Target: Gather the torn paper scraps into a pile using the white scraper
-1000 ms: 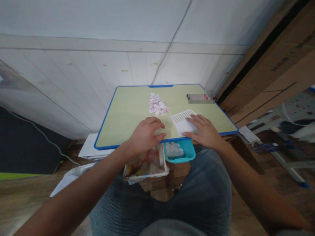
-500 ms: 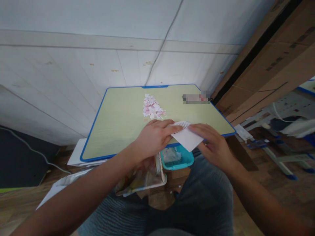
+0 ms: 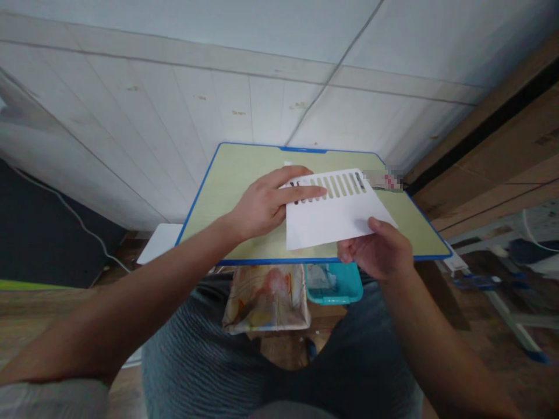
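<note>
A white sheet of paper or thin card [image 3: 327, 224] with a row of slots cut through its upper part is between my hands, above the table's near side. My left hand [image 3: 273, 201] grips its left edge, one finger lying across the slots. My right hand [image 3: 379, 247] pinches the lower right side, thumb on top and fingers underneath. Yellow-green tabletop and dark patches show through the slots. The pile of paper scraps is almost fully hidden behind the sheet and my left hand; a bit of white shows above them.
The small table [image 3: 218, 192] has a blue rim and stands against a white panelled wall. A partly blurred item [image 3: 388, 179] lies at its right back. Below its front edge are a turquoise bin [image 3: 349, 285] and a patterned bag or box [image 3: 266, 297]. Cardboard [image 3: 493, 134] stands at right.
The sheet has turned to lie wider and more level, its slots now in full view, and covers the scraps. My right hand has shifted to its lower right side. The camera view has swung left.
</note>
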